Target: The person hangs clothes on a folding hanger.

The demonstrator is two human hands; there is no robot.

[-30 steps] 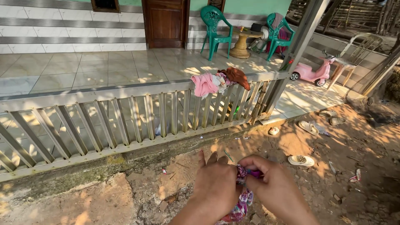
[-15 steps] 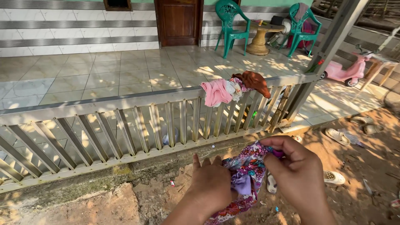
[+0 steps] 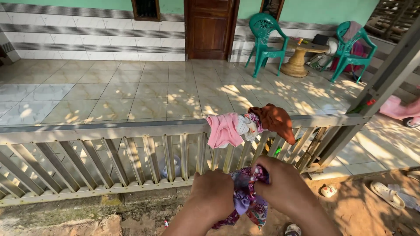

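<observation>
A: Item one, nearest: floral cloth (image 3: 245, 199), bunched, purple and pink, held in the air low in the frame, in front of the railing (image 3: 131, 131).

B: Hands?

A: Left hand (image 3: 213, 192) closed on the cloth's left side; right hand (image 3: 282, 185) closed on its upper right, fingers pinching an edge. For a good job, I judge the two grips want to stay on separate edges, so the cloth opens flat rather than twisting.

B: Item two, surface?

A: Bare dirt below, a low concrete kerb, sandals (image 3: 387, 194) on the ground at right.

B: Beyond?

A: Grey slatted railing; draped on its top rail, touching one another, a pink garment (image 3: 223, 129), a small pale one, a rust-brown one (image 3: 275, 118). Then a tiled porch (image 3: 109, 91) in dappled sun, two green chairs (image 3: 264, 37) flanking a small round table (image 3: 299, 54), a brown door (image 3: 210, 28), a striped tiled wall.
</observation>
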